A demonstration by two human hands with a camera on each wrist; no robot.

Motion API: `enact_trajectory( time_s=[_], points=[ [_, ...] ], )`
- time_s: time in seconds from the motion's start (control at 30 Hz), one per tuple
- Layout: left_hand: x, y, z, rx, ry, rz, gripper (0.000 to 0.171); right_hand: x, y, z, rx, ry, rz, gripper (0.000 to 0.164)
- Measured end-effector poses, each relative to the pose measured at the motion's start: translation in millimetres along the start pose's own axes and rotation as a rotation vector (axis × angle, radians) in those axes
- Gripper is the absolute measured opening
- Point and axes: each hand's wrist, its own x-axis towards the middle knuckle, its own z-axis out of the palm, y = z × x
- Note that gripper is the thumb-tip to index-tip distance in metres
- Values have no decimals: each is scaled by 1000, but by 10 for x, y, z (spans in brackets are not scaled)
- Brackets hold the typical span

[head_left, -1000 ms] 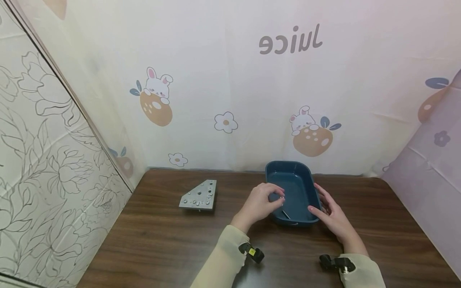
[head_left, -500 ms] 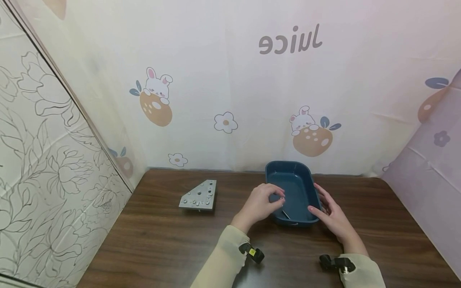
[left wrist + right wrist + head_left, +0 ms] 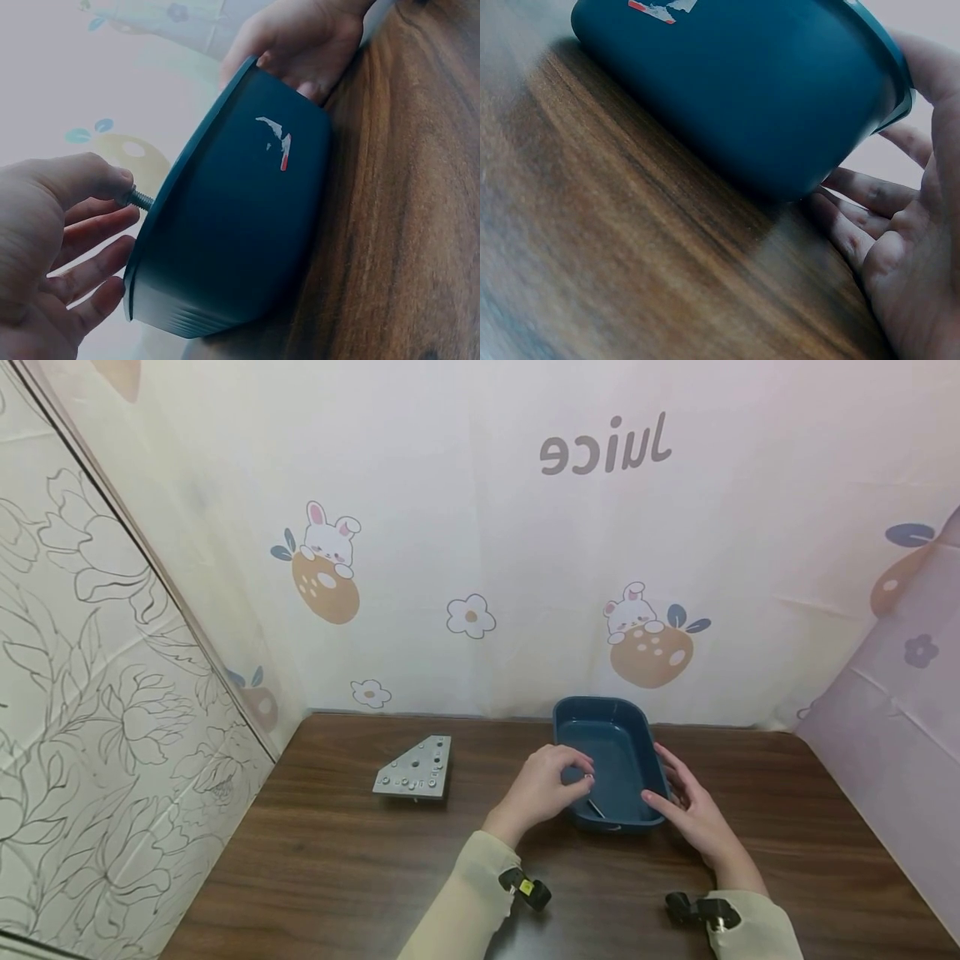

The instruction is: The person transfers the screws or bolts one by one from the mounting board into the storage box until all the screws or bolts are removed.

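Observation:
My left hand [image 3: 542,783] is over the near left part of a dark blue plastic bin [image 3: 613,752]. Its thumb and index finger pinch a small threaded bolt [image 3: 139,199], head end at the fingertips and shank pointing toward the rim in the left wrist view. The other fingers are spread beside the bin's outer wall. My right hand [image 3: 693,810] holds the bin's right side, thumb over the rim and fingers along the outer wall. A thin dark rod-like piece [image 3: 595,808] shows inside the bin, just below the left fingertips.
To the left on the brown wooden table [image 3: 322,860] stands a grey angular metal plate [image 3: 412,768] with several bolts and holes. A printed curtain [image 3: 472,527] hangs right behind the table. The torn remains of a label [image 3: 283,142] stick to the bin's near wall.

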Motion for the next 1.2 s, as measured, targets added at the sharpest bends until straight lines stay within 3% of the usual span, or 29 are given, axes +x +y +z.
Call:
enact_trajectory(
  time_s=[0.33,1.2],
  points=[
    [2,-25,23,55,-12,-9,14,-6,-24,-3,8,-4,7,81],
    [3,-17,1,51,-21,0,23,-1,-4,-1,13,-2,4,81]
  ],
)
